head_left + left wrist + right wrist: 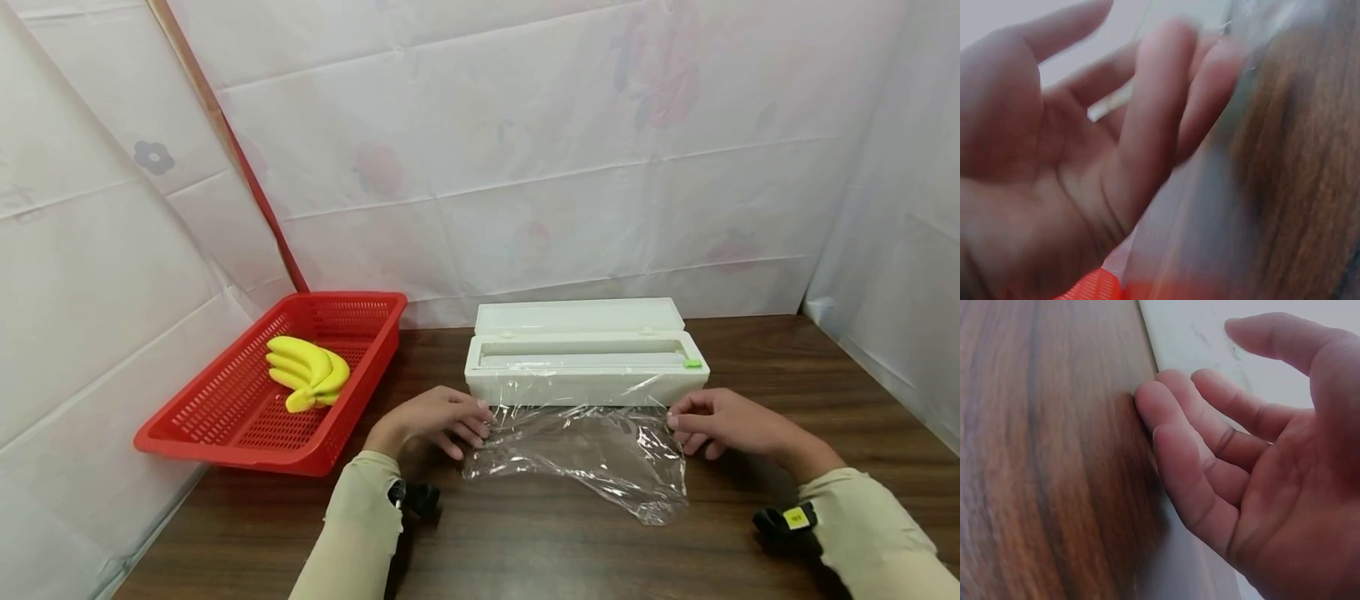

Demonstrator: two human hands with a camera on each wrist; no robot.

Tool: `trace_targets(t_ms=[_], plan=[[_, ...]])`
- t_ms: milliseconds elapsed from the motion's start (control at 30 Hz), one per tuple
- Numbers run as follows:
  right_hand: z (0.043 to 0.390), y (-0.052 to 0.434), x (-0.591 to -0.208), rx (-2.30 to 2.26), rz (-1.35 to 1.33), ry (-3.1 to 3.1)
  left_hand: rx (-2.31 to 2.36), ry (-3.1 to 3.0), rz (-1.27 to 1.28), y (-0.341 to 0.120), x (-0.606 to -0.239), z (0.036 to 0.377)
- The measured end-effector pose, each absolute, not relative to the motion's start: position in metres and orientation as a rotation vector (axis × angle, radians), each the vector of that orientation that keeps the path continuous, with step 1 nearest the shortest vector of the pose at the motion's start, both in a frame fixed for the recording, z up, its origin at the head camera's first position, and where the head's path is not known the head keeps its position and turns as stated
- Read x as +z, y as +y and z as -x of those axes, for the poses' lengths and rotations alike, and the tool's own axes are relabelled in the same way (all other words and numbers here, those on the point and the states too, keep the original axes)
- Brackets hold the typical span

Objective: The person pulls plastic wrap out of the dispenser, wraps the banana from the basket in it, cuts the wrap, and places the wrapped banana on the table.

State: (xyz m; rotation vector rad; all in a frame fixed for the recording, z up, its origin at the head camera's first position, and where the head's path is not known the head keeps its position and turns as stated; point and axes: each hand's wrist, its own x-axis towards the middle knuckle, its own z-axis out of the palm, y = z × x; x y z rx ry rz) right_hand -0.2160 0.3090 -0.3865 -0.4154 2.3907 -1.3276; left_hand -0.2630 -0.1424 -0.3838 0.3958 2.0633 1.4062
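Observation:
A sheet of clear plastic wrap (577, 454) hangs from the front of a white wrap dispenser box (585, 387) and spreads, crumpled, over the table. My left hand (444, 419) is at the left edge of the wrap, fingertips right by it. In the left wrist view that hand (1104, 125) has loosely bent fingers, the thumb held apart. At the sheet's right edge is my right hand (731, 425), close before the box's corner. The right wrist view shows its fingers (1179, 462) relaxed, the thumb well away from them and nothing between.
The dispenser's lid (577, 315) stands raised behind it, with a green slider (692, 363) at the right end. Left of it, a red plastic basket (225, 457) holds a bunch of yellow bananas (307, 371). White curtains (525, 167) close off the wooden table (510, 550) behind and at both sides.

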Motion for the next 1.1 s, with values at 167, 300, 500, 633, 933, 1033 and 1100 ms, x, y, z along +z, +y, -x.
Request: trace_targets(t_ms=[167, 300, 500, 633, 933, 1033, 1100], plan=[[0.216, 0.307, -0.388, -1.386, 0.467, 2.44, 1.413, 1.962, -0.471, -0.142, -0.386, 0.262], [0.216, 0.304, -0.39, -1.4, 0.521, 2.485, 1.435, 2.001, -0.476, -0.141, -0.39, 0.264], [0.216, 0.303, -0.391, -1.367, 0.582, 2.487, 1.538, 2.167, -0.415, -0.141, -0.395, 0.27], [0.215, 0.302, -0.39, -1.365, 0.538, 2.481, 1.619, 2.242, -0.34, -0.135, -0.395, 0.272], [0.215, 0.297, -0.385, -1.442, 0.246, 2.619, 1.719, 2.327, -0.264, -0.11, -0.394, 0.268], [0.215, 0.292, -0.385, -1.524, 0.151, 2.642, 1.753, 2.355, -0.237, -0.106, -0.392, 0.267], [0.215, 0.288, -0.385, -1.607, 0.107, 2.633, 1.781, 2.371, -0.225, -0.105, -0.391, 0.267]])
